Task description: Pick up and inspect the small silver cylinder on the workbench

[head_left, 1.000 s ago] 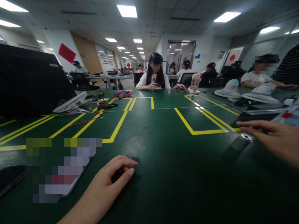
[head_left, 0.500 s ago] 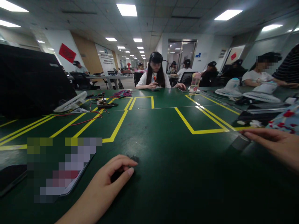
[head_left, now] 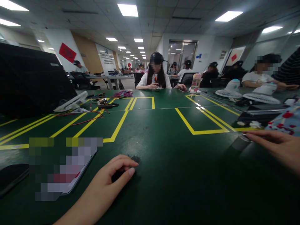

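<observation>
My right hand (head_left: 276,145) is at the right edge, its thumb and fingertips closed on the upper end of a small grey cylinder (head_left: 241,142). The cylinder is tilted over the green table and looks smooth; its exact kind is not clear. My left hand (head_left: 112,175) rests on the table in the lower middle, fingers loosely curled, with a gap between thumb and index finger. Nothing shows in that gap. A dark patch (head_left: 136,159) lies just beyond the left fingertips, and I cannot tell whether it is a mark or a thing.
Yellow tape (head_left: 120,126) marks boxes on the green table (head_left: 159,175). A blurred-out flat item (head_left: 79,165) and a dark phone-like slab (head_left: 12,176) lie left. Wires and parts (head_left: 103,103), a bottle (head_left: 195,83) and white fans (head_left: 228,89) stand further off. A person (head_left: 154,73) sits opposite.
The grey cylinder has shifted very slightly left with my right hand and shows a little more clearly. My left hand stays nearly still.
</observation>
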Motion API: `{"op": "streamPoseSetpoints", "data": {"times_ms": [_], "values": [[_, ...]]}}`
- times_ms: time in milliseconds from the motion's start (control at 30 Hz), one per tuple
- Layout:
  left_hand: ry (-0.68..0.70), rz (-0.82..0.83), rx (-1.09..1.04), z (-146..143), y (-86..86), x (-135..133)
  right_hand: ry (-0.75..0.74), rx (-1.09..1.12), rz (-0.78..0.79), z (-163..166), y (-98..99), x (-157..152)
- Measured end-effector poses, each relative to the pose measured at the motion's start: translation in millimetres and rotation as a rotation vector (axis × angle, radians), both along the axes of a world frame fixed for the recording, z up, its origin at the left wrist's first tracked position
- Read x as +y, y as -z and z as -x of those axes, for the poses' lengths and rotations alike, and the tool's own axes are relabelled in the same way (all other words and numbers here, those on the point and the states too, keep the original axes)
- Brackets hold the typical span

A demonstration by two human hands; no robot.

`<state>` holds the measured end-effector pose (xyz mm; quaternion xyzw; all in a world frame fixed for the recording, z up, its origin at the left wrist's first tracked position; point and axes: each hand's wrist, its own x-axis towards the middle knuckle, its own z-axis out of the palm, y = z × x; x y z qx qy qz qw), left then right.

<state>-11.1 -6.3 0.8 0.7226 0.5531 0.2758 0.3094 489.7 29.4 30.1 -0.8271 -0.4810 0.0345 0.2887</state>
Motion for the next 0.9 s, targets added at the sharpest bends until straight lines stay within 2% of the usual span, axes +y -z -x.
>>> {"op": "streamPoseSetpoints", "data": {"times_ms": [133, 333, 533, 767, 900], "values": [[0.009, -0.008, -0.002, 0, -1.1, 0, -0.064, -0.009, 0.055, 10, -5.2, -5], [0.008, 0.001, -0.017, -3, -2.2, -1, -0.182, 0.070, -0.085, 18, -4.4, -3], [0.017, 0.012, -0.038, -3, -2.4, -1, -0.107, 0.306, -0.020, 26, -10.1, 0], [0.034, 0.021, -0.030, -1, -2.7, 0, -0.291, 0.318, 0.009, -2, 5.5, -2], [0.038, 0.010, -0.027, -3, -2.6, 2, -0.218, 0.178, 0.031, 6, 11.0, -4]]}}
